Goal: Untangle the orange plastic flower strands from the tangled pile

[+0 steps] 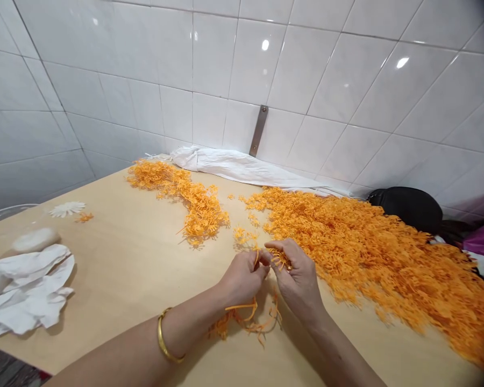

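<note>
No words, numbers, logos or signs can be read anywhere in this view: not on the heap of fine orange strands (358,252), the curved gold bangle (165,336), the narrow grey metal strip (258,130) fixed to the white tiled wall (331,80), or the crumpled white sheet (24,290) lying on the pale wooden tabletop (121,279).

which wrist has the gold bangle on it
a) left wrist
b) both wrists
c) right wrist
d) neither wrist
a, the gold bangle circles the arm just behind the left hand, while the right hand, holding orange strands, has a bare wrist.
</note>
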A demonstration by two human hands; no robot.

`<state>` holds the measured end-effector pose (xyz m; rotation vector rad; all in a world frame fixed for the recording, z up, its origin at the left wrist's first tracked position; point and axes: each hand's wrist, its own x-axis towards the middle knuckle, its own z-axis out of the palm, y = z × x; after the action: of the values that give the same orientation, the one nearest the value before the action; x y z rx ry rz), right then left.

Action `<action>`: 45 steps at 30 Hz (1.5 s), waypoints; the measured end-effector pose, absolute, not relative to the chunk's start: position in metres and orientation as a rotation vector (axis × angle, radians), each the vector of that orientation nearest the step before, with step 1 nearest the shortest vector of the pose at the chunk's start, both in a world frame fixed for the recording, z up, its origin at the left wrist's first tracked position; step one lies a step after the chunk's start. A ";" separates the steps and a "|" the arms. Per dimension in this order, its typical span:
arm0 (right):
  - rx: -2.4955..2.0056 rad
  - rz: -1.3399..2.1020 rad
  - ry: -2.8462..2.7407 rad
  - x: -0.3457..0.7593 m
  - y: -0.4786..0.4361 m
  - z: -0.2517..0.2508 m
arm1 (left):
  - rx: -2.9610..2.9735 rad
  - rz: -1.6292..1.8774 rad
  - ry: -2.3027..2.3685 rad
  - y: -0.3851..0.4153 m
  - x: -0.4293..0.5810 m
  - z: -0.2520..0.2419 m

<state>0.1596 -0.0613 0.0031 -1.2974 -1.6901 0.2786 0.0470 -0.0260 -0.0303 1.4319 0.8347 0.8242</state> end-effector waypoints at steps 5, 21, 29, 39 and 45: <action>-1.301 0.349 -1.673 0.165 -0.063 -0.005 | 0.940 0.802 0.568 -0.018 0.039 -0.018; -1.245 0.914 -1.341 0.159 -0.060 -0.008 | 0.448 0.798 0.293 -0.007 0.034 -0.019; -0.892 1.286 -0.812 0.175 -0.050 -0.002 | 0.419 0.739 0.267 -0.003 0.030 -0.015; -1.160 1.285 -0.905 0.185 -0.046 -0.014 | 0.556 0.634 0.294 -0.002 0.029 -0.026; -1.220 1.267 -1.253 0.170 -0.052 -0.016 | 0.760 0.631 0.457 -0.007 0.033 -0.024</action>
<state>0.1704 -0.0517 -0.0161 -1.2202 -1.2527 1.2673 0.0328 -0.0075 -0.0241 0.7603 0.4575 0.6314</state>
